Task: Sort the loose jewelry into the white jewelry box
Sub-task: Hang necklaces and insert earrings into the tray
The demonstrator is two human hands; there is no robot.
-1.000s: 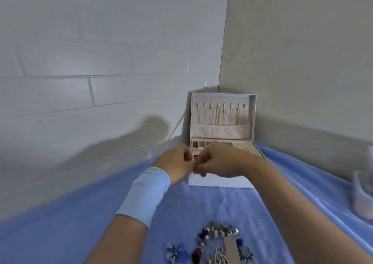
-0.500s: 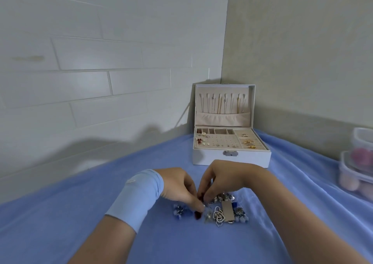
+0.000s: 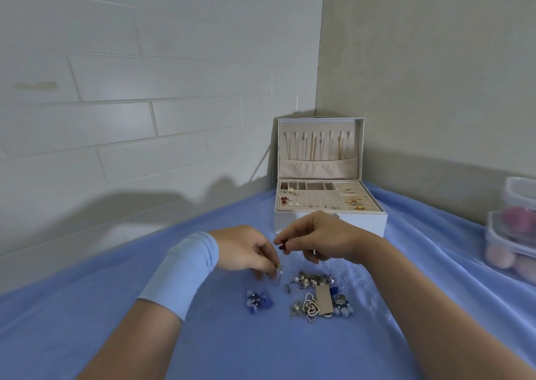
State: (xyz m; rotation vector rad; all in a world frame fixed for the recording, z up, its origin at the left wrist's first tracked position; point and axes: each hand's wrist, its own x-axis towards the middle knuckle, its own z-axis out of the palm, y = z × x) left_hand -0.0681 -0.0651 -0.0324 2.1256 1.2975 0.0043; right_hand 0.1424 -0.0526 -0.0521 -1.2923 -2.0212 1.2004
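A single head-worn view looks forward and down, close over the blue-covered table [image 3: 87,336].

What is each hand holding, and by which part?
Right hand pinches a small red piece, left hand a small pale piece, at the fingertips; which part is too small to tell.

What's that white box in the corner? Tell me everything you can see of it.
The white jewelry box stands open on the blue cloth in the corner of the walls, lid upright. Its lining looks like beige velvet. Thin necklaces hang inside the lid above a gathered pocket. The tray holds small compartments, a panel of stud earrings and gold pieces at right. The right hand, pinching a small red piece, hides part of its front wall; no hand reaches in.
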